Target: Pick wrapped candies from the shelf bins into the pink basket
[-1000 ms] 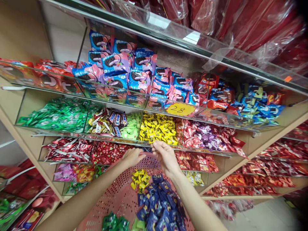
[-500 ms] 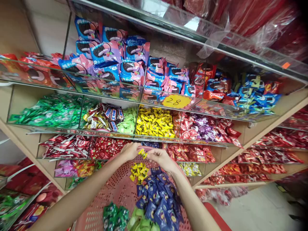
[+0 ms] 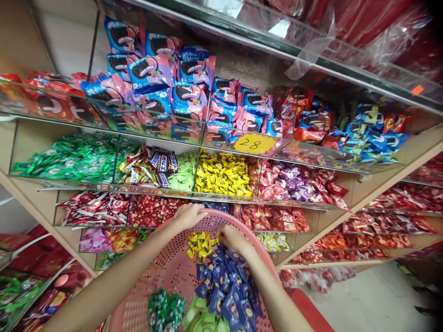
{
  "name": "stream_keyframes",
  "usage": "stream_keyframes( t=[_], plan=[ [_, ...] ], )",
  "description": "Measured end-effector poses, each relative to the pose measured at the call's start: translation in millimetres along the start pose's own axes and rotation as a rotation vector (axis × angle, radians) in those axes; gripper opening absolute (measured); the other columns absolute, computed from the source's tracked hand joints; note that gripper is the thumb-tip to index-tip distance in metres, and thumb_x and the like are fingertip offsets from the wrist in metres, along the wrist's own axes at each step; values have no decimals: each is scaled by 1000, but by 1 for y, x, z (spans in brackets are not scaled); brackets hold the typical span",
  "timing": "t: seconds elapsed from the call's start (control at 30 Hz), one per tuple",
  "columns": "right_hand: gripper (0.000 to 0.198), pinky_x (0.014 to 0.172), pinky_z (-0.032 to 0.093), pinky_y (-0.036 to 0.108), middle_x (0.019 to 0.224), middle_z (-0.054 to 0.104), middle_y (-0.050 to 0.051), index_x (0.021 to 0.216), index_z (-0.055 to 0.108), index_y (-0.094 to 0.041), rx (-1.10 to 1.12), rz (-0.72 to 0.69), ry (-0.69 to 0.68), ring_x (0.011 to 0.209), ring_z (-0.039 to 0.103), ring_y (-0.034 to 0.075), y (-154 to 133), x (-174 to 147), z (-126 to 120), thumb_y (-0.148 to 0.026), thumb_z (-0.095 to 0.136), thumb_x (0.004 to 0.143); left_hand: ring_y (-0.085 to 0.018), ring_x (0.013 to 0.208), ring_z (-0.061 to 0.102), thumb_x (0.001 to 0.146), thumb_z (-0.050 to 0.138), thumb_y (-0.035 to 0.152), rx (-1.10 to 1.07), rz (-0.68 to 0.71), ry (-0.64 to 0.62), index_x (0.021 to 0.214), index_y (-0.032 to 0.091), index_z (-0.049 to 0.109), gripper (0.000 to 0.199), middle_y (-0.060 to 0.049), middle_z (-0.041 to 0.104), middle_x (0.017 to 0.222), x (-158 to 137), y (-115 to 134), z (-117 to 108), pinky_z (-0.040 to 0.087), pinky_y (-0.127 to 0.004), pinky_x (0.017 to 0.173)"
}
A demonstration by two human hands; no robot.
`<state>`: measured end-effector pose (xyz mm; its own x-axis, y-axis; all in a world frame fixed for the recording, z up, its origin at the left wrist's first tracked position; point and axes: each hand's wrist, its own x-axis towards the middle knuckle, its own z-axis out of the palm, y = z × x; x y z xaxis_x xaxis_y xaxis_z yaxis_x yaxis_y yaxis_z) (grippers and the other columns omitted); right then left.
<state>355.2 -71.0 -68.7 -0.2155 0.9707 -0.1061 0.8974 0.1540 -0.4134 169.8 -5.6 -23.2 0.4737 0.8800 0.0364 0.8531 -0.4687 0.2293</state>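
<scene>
My left hand (image 3: 189, 216) grips the far rim of a pink perforated plastic basket (image 3: 162, 251). Lowered inside the basket on its right side, my right hand (image 3: 234, 239) has its fingers curled downward. Its fingertips touch the edge of a small pile of yellow-wrapped candies (image 3: 200, 246); what lies between them is hidden. Below my right wrist is a larger heap of dark blue-purple candy packets (image 3: 230, 286). Closer to me are light green packets (image 3: 204, 316) and dark green candies (image 3: 166, 311).
Ahead stand tiered shelves with clear dividers. Yellow candies (image 3: 223, 175) fill a bin above the basket, beside green-wrapped candies (image 3: 76, 157) and Snickers bars (image 3: 162, 161). Blue-and-pink cookie packs (image 3: 152, 74) sit higher, above a yellow price tag (image 3: 254, 143). A red object (image 3: 306, 309) is at lower right.
My right hand has dropped from the far rim into the basket, bringing the yellow candy it held down to the yellow pile. My left hand stays on the rim.
</scene>
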Motion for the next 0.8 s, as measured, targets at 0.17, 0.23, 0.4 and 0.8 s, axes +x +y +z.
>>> stream_keyframes(
  t=[0.17, 0.23, 0.4, 0.8],
  plan=[
    [20, 57, 37, 17, 68, 64, 1, 75, 65, -15, 227, -117, 59, 63, 56, 11, -9, 8, 17, -9, 45, 71, -24, 88, 61, 80, 33, 55, 5, -2, -2, 97, 27, 61, 43, -6, 67, 93, 0, 1, 0, 42, -31, 72],
    [20, 55, 36, 16, 63, 62, 0, 71, 64, -15, 265, -107, 107, 59, 55, 10, -12, 12, 25, -10, 45, 71, -24, 88, 60, 80, 33, 55, -1, -10, -6, 97, 27, 61, 43, -6, 67, 93, 0, 1, 0, 42, -31, 72],
    [19, 53, 35, 16, 58, 60, -1, 65, 63, -16, 263, -67, 133, 55, 53, 9, -9, 15, 37, -10, 46, 68, -24, 87, 61, 80, 32, 56, 0, -4, 10, 95, 28, 61, 43, -6, 67, 92, 0, 1, 0, 42, -31, 69],
    [20, 59, 38, 20, 71, 65, 2, 89, 64, -18, 203, 22, 272, 65, 57, 13, -12, 10, 13, -18, 46, 79, -23, 86, 61, 80, 32, 55, 7, 4, 3, 97, 28, 60, 43, -6, 67, 91, 0, 1, -1, 42, -30, 69]
  ],
)
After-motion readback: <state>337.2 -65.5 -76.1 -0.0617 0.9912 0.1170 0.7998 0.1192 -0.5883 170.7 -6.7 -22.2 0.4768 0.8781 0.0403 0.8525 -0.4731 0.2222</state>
